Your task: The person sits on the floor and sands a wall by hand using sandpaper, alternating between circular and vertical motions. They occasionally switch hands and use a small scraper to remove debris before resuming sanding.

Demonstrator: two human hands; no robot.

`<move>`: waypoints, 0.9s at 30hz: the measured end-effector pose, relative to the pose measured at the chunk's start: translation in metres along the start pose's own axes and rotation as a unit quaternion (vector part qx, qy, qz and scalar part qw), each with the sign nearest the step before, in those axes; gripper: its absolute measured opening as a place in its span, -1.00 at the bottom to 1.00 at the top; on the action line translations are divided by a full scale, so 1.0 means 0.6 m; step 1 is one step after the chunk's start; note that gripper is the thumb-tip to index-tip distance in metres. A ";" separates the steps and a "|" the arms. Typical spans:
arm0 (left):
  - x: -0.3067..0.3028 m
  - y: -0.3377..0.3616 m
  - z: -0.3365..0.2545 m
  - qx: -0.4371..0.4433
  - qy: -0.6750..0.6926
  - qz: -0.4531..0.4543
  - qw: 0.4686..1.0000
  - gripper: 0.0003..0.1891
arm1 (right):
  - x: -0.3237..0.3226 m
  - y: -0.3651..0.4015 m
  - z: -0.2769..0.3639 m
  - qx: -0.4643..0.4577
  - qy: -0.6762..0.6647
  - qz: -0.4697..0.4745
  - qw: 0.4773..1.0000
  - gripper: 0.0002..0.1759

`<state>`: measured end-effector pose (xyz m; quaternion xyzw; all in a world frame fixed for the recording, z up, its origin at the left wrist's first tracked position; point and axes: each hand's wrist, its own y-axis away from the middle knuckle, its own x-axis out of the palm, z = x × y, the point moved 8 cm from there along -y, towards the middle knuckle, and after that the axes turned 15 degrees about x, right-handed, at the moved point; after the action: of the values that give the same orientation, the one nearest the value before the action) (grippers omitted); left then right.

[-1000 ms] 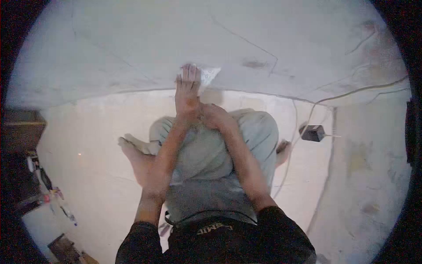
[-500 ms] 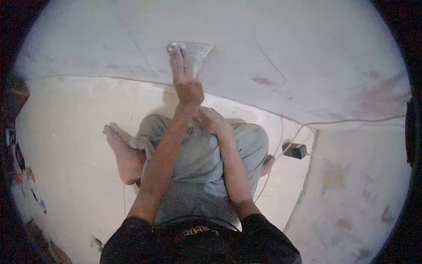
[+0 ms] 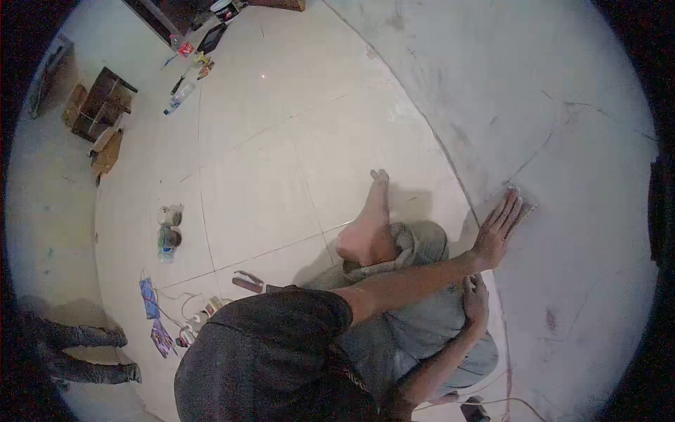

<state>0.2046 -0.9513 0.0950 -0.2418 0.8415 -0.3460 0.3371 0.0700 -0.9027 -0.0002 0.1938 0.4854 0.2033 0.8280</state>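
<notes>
My left hand (image 3: 497, 228) presses against the grey wall (image 3: 555, 274), fingers stretched over a thin flat blade (image 3: 524, 209) that looks like a putty knife. The blade's corners show past the fingertips; any handle is hidden under the palm. Whitish residue marks the fingertips. Just below the left wrist, my right hand (image 3: 477, 301) rests on my bent knee, fingers loosely bent and somewhat apart, with no object visible in it. My bare foot (image 3: 369, 228) lies on the tiled floor (image 3: 281, 176) beside the folded grey trousers (image 3: 415, 344).
Cans (image 3: 169, 226), a blue packet (image 3: 149, 297) and pliers-like tools (image 3: 247, 281) lie on the floor at left. A dark box (image 3: 474, 409) with a cord sits by the wall. Another person's legs (image 3: 81, 352) show lower left. A wooden shelf (image 3: 104, 105) stands farther back.
The view has swung left and tilted, bringing the room's floor, clutter and another person's legs into sight. My left hand still presses the blade to the wall; the right stays on the knee.
</notes>
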 end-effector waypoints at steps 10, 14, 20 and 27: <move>0.026 0.016 -0.035 0.042 -0.020 -0.058 0.997 -0.42 | 0.019 -0.005 -0.026 -0.013 -0.016 0.001 1.000 -0.54; 0.059 0.041 -0.010 -0.101 0.300 -0.067 0.946 -0.45 | 0.098 -0.044 -0.071 -0.028 0.043 -0.008 0.999 -0.58; 0.076 0.023 -0.033 0.049 0.097 -0.038 0.993 -0.42 | 0.022 0.013 -0.020 -0.002 -0.043 -0.012 0.999 -0.67; 0.029 -0.008 -0.043 -0.021 0.125 -0.074 0.989 -0.42 | 0.041 0.006 -0.034 -0.010 -0.011 -0.071 0.997 -0.64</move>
<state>0.1750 -0.9544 0.1055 -0.2654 0.8639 -0.3797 0.1975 0.0623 -0.8845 -0.0255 0.1527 0.4867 0.1472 0.8474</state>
